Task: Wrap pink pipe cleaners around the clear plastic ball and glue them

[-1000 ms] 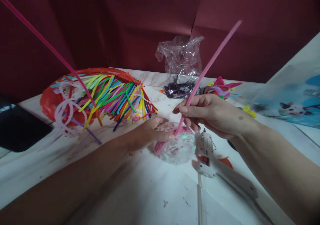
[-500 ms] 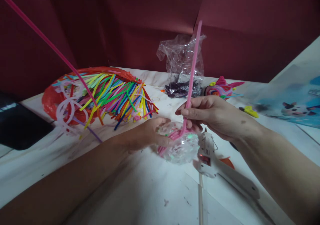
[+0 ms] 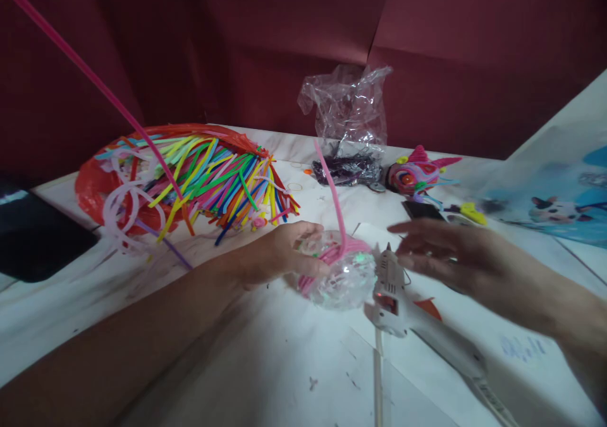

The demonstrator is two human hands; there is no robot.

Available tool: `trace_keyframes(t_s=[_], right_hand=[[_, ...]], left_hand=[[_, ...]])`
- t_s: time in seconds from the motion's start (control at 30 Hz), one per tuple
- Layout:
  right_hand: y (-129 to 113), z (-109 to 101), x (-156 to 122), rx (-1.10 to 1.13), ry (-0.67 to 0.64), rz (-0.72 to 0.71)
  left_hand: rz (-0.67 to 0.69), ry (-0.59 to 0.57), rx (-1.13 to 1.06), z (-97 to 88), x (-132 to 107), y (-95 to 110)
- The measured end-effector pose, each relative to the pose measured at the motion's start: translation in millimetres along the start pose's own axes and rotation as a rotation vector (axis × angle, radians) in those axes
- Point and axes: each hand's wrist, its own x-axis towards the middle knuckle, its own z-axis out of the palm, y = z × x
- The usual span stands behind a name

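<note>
My left hand (image 3: 289,253) grips the left side of a clear, shiny ball (image 3: 344,281) resting on the table. Pink pipe cleaners wrap partly over the ball, and one pink pipe cleaner (image 3: 334,199) sticks up from its top with its free end leaning left. My right hand (image 3: 441,250), somewhat blurred, is away from the ball with its fingers stretched out and nothing in them. Just below those fingers lies a white hot glue gun (image 3: 393,288), nozzle pointing away from me and a small red light showing.
At left, a red plastic bag (image 3: 90,180) spills many coloured pipe cleaners (image 3: 222,180). A clear bag (image 3: 351,117) with dark strands stands behind the ball. A pink decorated figure (image 3: 417,174) sits at back right, near a blue printed bag (image 3: 564,193). A black object (image 3: 42,243) lies far left.
My right hand has let go of the upright pink pipe cleaner and moved right, over the glue gun. The pipe cleaner now tilts left. My left hand stays on the ball.
</note>
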Motion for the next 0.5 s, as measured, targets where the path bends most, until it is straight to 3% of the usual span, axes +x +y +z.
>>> trace_keyframes(t_s=[0.17, 0.5], right_hand=[[14.9, 3.8, -32.2, -0.080, 0.048, -0.005], [53.4, 17.9, -64.4, -0.120, 0.136, -0.011]], left_hand=[[-0.063, 0.091, 0.042, 1.9, -0.5, -0.7], [-0.050, 0.104, -0.027, 6.1, 1.8, -4.6]])
